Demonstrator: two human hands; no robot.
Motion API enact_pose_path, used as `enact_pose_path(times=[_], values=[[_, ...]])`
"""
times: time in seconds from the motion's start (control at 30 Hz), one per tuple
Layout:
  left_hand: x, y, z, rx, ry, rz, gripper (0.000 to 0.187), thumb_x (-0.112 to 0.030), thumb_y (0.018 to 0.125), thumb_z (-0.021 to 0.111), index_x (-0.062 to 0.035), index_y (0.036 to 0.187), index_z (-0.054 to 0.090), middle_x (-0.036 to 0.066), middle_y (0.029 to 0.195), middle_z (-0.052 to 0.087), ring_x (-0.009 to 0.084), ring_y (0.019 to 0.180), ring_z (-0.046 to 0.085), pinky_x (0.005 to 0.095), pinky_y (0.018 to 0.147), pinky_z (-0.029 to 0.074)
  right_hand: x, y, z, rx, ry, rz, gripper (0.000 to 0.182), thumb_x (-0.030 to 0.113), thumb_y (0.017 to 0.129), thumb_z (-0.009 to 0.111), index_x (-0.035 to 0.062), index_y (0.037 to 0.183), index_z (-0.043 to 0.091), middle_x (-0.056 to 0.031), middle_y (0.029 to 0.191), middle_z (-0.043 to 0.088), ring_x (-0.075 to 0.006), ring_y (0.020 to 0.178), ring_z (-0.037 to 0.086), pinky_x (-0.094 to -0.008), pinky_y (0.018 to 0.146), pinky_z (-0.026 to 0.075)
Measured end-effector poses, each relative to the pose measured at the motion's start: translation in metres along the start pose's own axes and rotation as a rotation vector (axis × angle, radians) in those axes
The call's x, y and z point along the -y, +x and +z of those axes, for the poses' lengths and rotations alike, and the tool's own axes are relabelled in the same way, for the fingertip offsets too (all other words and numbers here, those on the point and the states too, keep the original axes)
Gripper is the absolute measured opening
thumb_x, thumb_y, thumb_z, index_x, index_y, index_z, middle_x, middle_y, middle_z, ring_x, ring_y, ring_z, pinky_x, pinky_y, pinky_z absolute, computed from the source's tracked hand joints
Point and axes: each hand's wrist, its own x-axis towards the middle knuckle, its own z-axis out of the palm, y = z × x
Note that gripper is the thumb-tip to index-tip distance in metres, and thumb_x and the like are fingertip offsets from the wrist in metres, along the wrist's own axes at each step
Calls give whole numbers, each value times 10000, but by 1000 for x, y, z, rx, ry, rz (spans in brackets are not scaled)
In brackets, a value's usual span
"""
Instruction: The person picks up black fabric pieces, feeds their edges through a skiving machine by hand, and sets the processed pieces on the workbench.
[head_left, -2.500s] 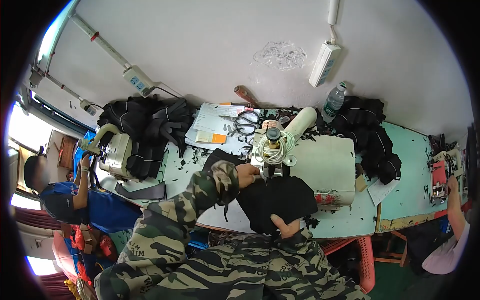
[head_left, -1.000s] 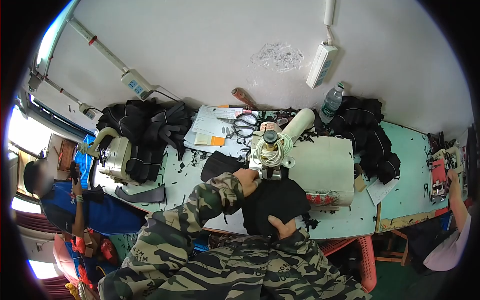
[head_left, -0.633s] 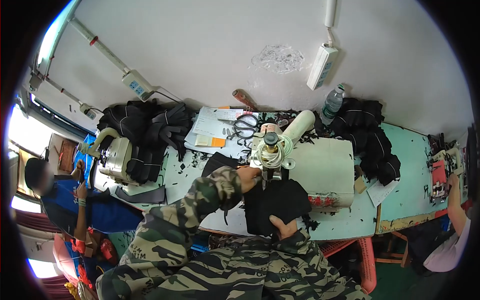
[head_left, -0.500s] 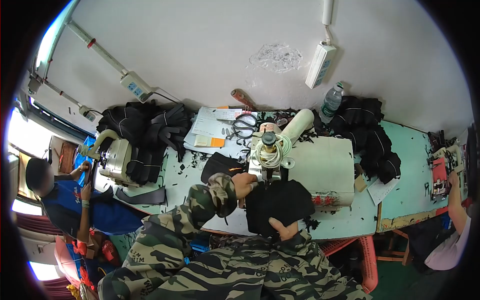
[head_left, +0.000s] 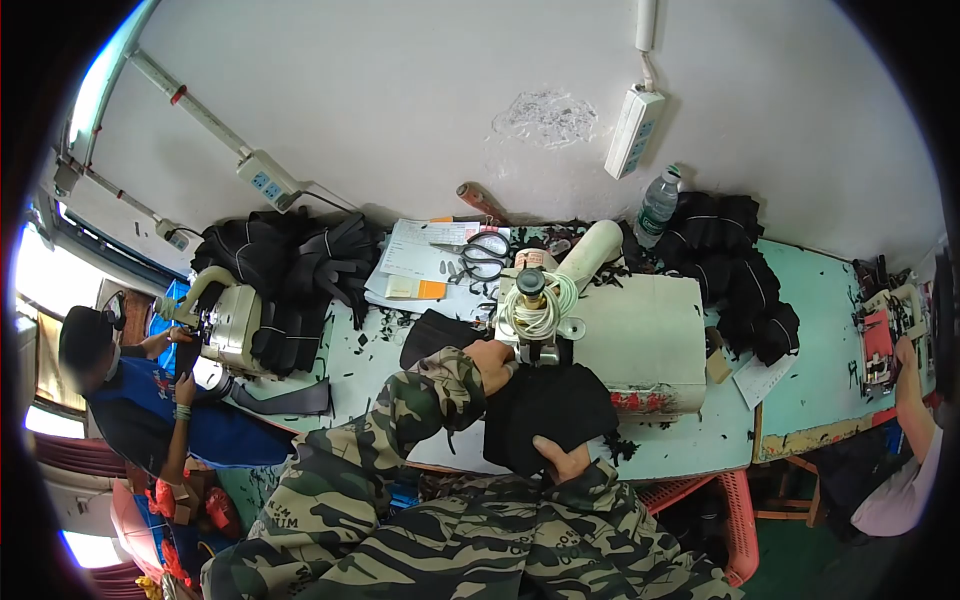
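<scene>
A black fabric piece (head_left: 548, 412) lies under the head of the sewing machine (head_left: 540, 312) and hangs toward me over the table edge. My right hand (head_left: 564, 459) grips its near edge, thumb on top and fingers hidden underneath. At the far left edge of the cloth, close to the needle area, my left hand (head_left: 491, 364) is closed on it; its fingertips are partly hidden. Another dark cloth piece (head_left: 432, 338) rests on the table just beyond my left sleeve.
Scissors (head_left: 485, 257) lie on papers (head_left: 415, 258) behind the machine. Bundled black strips (head_left: 290, 250) are heaped at left, more black bundles (head_left: 735, 270) at right beside a bottle (head_left: 657, 207). A red basket (head_left: 738, 520) stands below. Co-workers sit at left (head_left: 150, 400) and right (head_left: 905, 470).
The black fabric has turned slightly and shifted a little left, with both hands still on it. The co-worker at left has moved their hands closer to their machine.
</scene>
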Motion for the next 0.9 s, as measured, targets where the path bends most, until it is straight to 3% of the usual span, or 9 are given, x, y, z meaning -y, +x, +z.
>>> enact_pose_path(times=[0.13, 0.23, 0.37, 0.43, 0.5, 0.57, 0.73, 0.83, 0.9], values=[[12, 22, 22, -170, -7, 199, 259, -212, 781, 497, -58, 943, 627, 194, 836, 627, 340, 825, 607, 406, 771, 473, 11, -2, 7, 29, 145, 64, 380, 63, 777, 608, -14, 1128, 488, -106, 1031, 563, -205, 931, 546, -324, 833, 436], [23, 28, 22, -65, 34, 180, 261, -205, 793, 475, -51, 941, 624, 196, 820, 626, 339, 821, 607, 404, 764, 476, 16, -4, 9, 9, 149, 68, 386, 50, 778, 597, -17, 1138, 477, -105, 1042, 558, -204, 939, 544, -322, 836, 435], [-32, -34, -24, 362, -350, -248, 477, -397, 848, 523, 47, 1017, 567, 188, 853, 628, 332, 860, 610, 413, 788, 466, 42, -1, -4, 149, -79, -103, 439, 64, 748, 608, -17, 1155, 465, -97, 1088, 540, -193, 985, 536, -311, 856, 427], [-10, -45, 30, -104, -321, 422, 518, -320, 774, 641, 2, 1147, 482, 199, 942, 601, 290, 858, 609, 351, 708, 483, 48, 8, -22, 287, -85, -121, 508, 96, 726, 629, -12, 1185, 441, -98, 1125, 526, -191, 1019, 526, -306, 874, 421], [-64, -70, 41, -424, -185, 621, 560, -282, 697, 704, 47, 1102, 500, 221, 1104, 524, 347, 1023, 525, 404, 816, 434, 26, 27, -57, 441, 58, -4, 610, 142, 702, 659, -7, 1233, 399, -105, 1166, 510, -194, 1056, 513, -303, 897, 412], [-88, -68, 49, -676, 215, 987, 446, -110, 625, 674, -49, 1050, 551, 141, 1070, 566, 293, 968, 562, 372, 767, 444, 47, 30, -67, 409, -64, -96, 627, 140, 716, 648, -2, 1258, 364, -120, 1189, 492, -204, 1072, 501, -311, 913, 404], [-120, -60, 46, -786, 385, 1172, 296, -87, 678, 603, -130, 970, 597, 121, 1028, 591, 289, 950, 569, 382, 753, 449, 106, 51, -66, 428, -362, -263, 673, 134, 752, 620, 10, 1318, 279, -157, 1248, 449, -229, 1113, 470, -331, 952, 383], [-139, -53, 43, -763, 423, 1178, 308, -100, 675, 598, -127, 982, 597, 118, 1033, 590, 288, 959, 566, 383, 759, 450, 127, 32, -85, 219, -254, -246, 795, 149, 712, 678, 16, 1344, 213, -175, 1274, 416, -242, 1130, 450, -336, 968, 379], [-147, -44, 43, -768, 447, 1168, 327, -105, 656, 595, -121, 983, 600, 115, 1034, 590, 285, 952, 569, 377, 762, 452, 127, 22, -102, -59, -407, -425, 830, 172, 630, 733, 16, 1308, 281, -204, 1244, 434, -290, 1107, 474, -368, 932, 399]])
